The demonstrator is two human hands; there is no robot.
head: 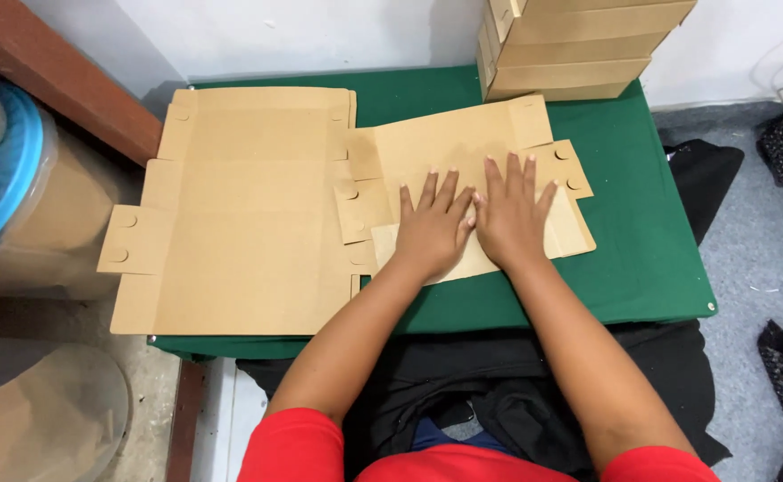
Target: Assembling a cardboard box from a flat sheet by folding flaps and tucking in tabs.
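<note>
While both palms are pressing flat, left hand (433, 230) and right hand (511, 214) are lying spread open, gripping nothing, on the die-cut cardboard blank (463, 147) on the green bench (641, 223). It's looking light, stiff, creasable; I'd be pinching an edge flap.

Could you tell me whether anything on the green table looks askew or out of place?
The cardboard blank under both hands lies slightly askew, overlapping the flat stack beside it. No damage shows.
</note>
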